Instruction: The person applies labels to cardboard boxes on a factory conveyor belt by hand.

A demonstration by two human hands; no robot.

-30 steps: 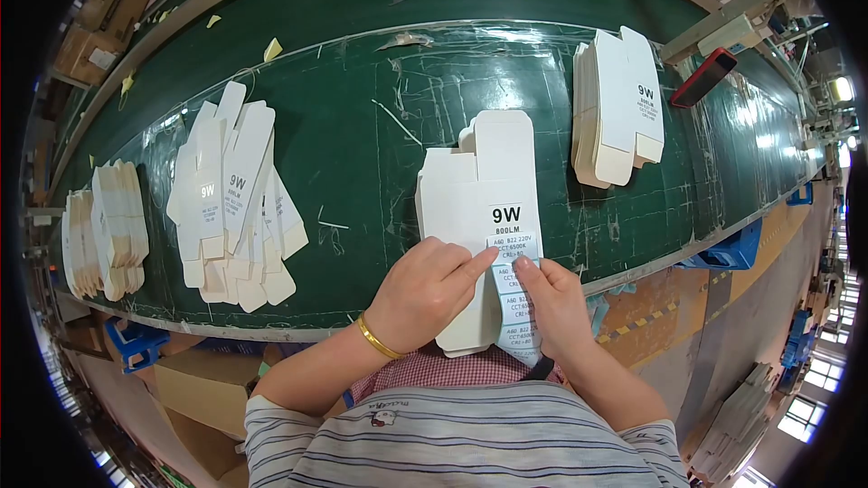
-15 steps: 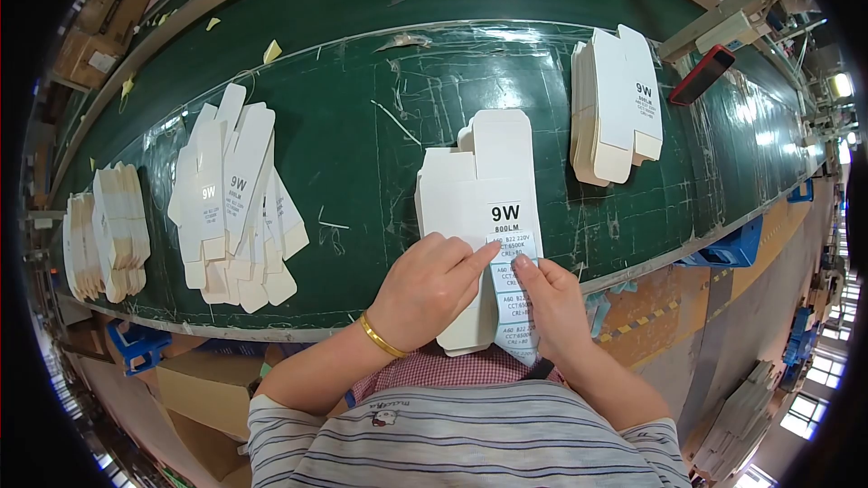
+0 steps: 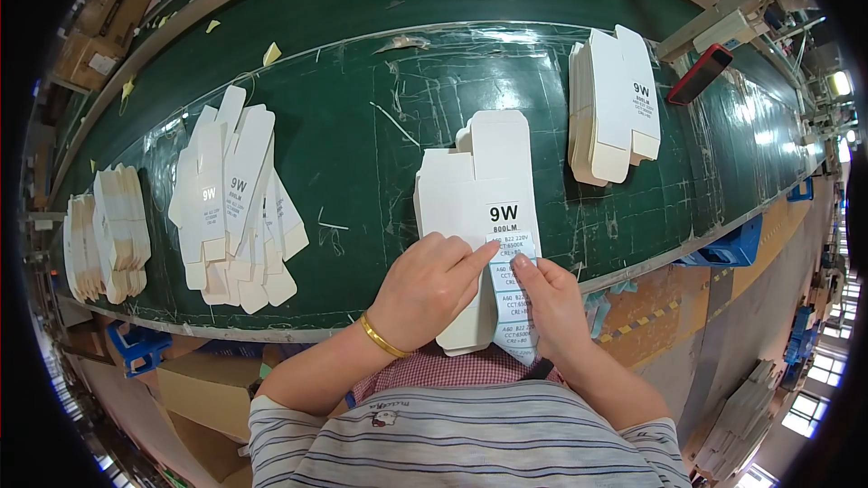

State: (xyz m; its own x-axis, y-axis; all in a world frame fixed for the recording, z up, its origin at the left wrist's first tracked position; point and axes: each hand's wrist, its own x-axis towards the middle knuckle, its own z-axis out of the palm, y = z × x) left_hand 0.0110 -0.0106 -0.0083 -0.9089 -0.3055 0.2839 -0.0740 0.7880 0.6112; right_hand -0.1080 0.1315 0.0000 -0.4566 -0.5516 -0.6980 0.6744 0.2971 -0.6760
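While our L hand (image 3: 434, 287), gripping nothing, presses 1 sticker (image 3: 517, 244) onto the flat box (image 3: 477, 185) on the table (image 3: 362, 126), our R hand (image 3: 553, 303) pinches the sticker strip (image 3: 509, 307) w/ more left.

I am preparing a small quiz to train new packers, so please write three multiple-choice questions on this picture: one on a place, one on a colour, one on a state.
1. Where does the red phone lie?
A) just past the right-hand carton stack
B) on the floor
C) inside a cardboard box

2. What colour is the belt?
A) grey
B) green
C) blue

3. What is the left hand doing?
A) lifting a carton
B) hanging off the belt
C) pressing its forefinger on the label strip over the 9W carton

Answers:
1 A: it lies on the belt's right part, beside that stack.
2 B: the bare surface is dark green.
3 C: the fingertip sits on the top label, while the right hand holds the strip.
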